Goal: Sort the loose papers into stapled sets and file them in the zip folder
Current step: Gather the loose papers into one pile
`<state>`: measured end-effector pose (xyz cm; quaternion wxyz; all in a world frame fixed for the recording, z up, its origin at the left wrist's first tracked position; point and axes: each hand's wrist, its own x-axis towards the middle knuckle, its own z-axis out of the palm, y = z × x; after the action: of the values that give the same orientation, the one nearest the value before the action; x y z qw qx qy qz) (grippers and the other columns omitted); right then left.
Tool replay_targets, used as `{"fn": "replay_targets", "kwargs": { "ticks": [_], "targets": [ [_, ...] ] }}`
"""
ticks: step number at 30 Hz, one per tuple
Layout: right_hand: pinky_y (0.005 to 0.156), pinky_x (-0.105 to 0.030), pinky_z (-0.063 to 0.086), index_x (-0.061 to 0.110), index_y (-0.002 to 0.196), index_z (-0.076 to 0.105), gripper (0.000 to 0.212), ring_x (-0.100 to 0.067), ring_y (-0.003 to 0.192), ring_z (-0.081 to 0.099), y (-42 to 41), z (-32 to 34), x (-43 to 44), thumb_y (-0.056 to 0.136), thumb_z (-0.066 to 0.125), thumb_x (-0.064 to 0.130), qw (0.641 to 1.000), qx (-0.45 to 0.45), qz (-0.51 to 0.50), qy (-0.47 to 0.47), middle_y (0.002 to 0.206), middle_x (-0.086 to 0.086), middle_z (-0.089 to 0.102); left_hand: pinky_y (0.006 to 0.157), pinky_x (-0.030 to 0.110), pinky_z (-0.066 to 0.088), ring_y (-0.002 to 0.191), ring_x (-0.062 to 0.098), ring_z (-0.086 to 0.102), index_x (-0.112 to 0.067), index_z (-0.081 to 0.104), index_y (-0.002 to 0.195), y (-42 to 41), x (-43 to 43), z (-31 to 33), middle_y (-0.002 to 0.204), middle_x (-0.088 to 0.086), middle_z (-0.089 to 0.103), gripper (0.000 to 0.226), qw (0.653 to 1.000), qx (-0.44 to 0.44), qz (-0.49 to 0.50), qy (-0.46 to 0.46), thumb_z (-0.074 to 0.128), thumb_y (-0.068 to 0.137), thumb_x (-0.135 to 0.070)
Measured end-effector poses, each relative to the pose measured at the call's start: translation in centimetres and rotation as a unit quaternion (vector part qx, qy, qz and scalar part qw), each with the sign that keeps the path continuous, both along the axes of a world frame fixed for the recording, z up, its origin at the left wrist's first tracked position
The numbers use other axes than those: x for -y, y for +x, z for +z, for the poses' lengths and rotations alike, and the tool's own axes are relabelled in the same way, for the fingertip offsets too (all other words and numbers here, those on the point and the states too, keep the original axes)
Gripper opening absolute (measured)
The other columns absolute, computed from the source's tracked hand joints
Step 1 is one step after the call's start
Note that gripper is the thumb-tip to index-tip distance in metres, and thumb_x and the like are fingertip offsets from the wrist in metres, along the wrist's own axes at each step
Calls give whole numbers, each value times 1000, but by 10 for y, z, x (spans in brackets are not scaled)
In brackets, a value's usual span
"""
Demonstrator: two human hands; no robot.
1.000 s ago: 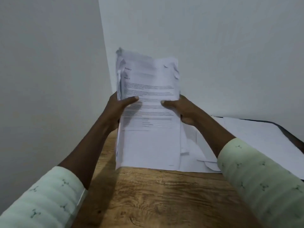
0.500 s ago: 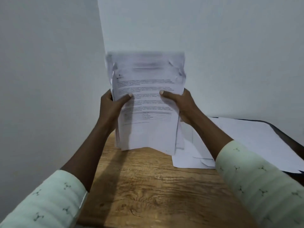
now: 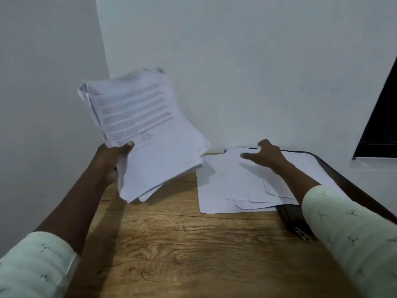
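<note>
The big stack of papers (image 3: pixel 150 134) could slip and spill. Only the left hand (image 3: pixel 111 162) holds it, at its lower left side, with the thumb (image 3: pixel 127 145) pressed on top and the fingers hidden under it. The stack leans to the right and hangs in the air above the tabletop (image 3: pixel 182 244). I see no staple in it, and smooth paper slides easily. If the grip gets loose, or the hand tips more, the pages could fan out and fall, and they would get mixed up.

The right hand (image 3: pixel 268 154) holds nothing. Its fingers are spread and a bit bent, and it reaches over the loose sheets (image 3: pixel 217 190) in the right middle of the frame. I cannot tell if it touches them. A quick grab could push those sheets off the zip folder (image 3: pixel 289 218) or bend them.

The stack is in the left middle of the frame. It is thick and white, with blurry black print on the top page. Its edges are not lined up, and the top left corner looks crumpled. The loose sheets are white and blank on top. They lie in a messy pile on the black zip folder, whose metal zip pull (image 3: pixel 302 234) shows at the lower right.
</note>
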<state>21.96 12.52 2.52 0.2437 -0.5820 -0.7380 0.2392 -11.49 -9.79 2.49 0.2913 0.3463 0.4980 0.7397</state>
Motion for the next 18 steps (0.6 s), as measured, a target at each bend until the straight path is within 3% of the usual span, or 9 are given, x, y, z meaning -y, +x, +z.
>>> {"fn": "replay_targets", "kwargs": {
  "ticks": [2,4,7,13,18],
  "targets": [
    [110,-56,32,13,149,24,116,-40,139,32,15,-14,-5,63,71,77,994,89,-47,-31,153,-17,33,107,49,41,110,32,63,-3,50,141,6,-2,-8,139,7,54,44,995,13,-5,-95,55,97,-2],
    [112,-64,21,15,153,12,127,-44,143,21,17,-23,-2,60,67,83,986,131,-71,-69,157,-19,21,106,45,38,118,36,56,4,45,141,11,-3,-22,137,4,49,45,976,4,-9,-219,54,98,0],
    [109,-72,10,18,154,5,136,-47,144,13,10,-29,7,54,67,86,979,161,-90,-92,159,-21,11,107,57,39,121,46,56,2,54,136,4,-5,-45,134,25,59,51,947,2,-52,-318,67,86,2],
    [109,-72,11,14,150,19,113,-47,140,20,-4,-40,8,66,68,71,968,209,-110,-79,153,-23,22,101,55,45,115,47,60,1,58,130,-1,-9,-53,127,25,63,40,935,-23,-71,-346,59,91,8],
    [106,-75,-4,13,155,1,137,-49,146,-1,-30,-40,19,58,53,93,976,177,-85,-91,160,-27,2,100,51,46,111,43,62,1,60,127,-3,-13,-55,123,22,66,39,932,-54,-59,-354,62,89,8]
  ]
}}
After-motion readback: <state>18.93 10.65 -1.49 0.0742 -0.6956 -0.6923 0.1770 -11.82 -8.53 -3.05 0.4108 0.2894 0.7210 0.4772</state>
